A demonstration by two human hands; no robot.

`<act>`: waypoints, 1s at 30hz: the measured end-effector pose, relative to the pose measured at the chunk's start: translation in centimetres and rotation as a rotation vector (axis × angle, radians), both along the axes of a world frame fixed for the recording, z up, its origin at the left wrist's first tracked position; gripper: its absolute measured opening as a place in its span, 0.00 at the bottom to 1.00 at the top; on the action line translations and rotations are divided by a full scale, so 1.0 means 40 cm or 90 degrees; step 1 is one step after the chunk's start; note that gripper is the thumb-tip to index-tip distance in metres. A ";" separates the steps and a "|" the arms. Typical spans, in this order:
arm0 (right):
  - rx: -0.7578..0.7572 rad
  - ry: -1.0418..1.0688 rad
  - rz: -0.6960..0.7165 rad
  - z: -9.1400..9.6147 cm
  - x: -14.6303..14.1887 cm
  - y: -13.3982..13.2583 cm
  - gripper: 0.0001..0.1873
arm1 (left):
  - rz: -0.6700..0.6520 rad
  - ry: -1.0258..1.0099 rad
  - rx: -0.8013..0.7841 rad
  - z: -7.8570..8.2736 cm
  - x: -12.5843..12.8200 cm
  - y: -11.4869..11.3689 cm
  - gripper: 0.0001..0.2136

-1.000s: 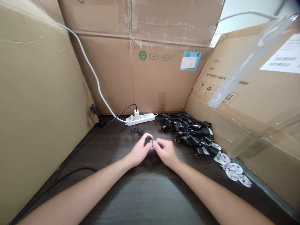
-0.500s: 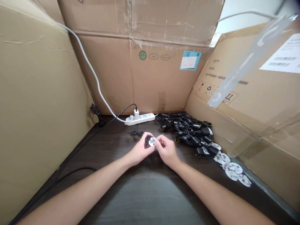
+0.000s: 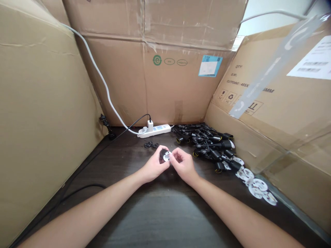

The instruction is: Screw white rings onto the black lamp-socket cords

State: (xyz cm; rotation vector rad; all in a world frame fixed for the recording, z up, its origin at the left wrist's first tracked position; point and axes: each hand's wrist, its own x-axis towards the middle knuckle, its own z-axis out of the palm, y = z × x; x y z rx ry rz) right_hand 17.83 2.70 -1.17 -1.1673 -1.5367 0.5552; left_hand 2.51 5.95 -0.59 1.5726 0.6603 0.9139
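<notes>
Black fitting with white disc (image 3: 165,155), clamped between the left hand (image 3: 153,168) and right hand (image 3: 184,167), together above the middle of the worktop (image 3: 165,213), just left of a heap of similar fittings (image 3: 207,146).

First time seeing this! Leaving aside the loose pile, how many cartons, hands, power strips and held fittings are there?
Cartons: 3 (left carton, back carton, right carton)
Hands: 2 (left hand, right hand)
Power strip: 1
Held fitting: 1
Total: 7
</notes>
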 end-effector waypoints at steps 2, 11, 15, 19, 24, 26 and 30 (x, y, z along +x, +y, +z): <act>-0.004 0.007 0.002 -0.001 0.000 -0.001 0.11 | 0.005 -0.005 0.004 -0.001 0.000 0.001 0.14; -0.020 0.027 0.027 -0.003 0.002 0.006 0.13 | -0.035 -0.016 -0.027 0.003 -0.004 -0.006 0.18; -0.049 0.024 0.046 0.001 0.003 0.006 0.13 | -0.025 -0.041 0.012 0.000 0.001 -0.010 0.14; -0.064 0.023 0.066 0.003 0.004 0.006 0.15 | -0.015 -0.045 0.002 0.002 0.003 -0.010 0.15; -0.089 0.022 0.080 -0.006 0.007 0.011 0.22 | -0.004 -0.018 -0.062 -0.005 -0.001 -0.001 0.16; -0.098 0.012 0.089 -0.011 0.008 0.014 0.24 | -0.002 -0.016 -0.084 -0.008 -0.003 0.002 0.17; -0.098 -0.029 0.099 -0.012 0.008 0.015 0.25 | 0.001 -0.027 -0.092 -0.003 -0.003 -0.001 0.17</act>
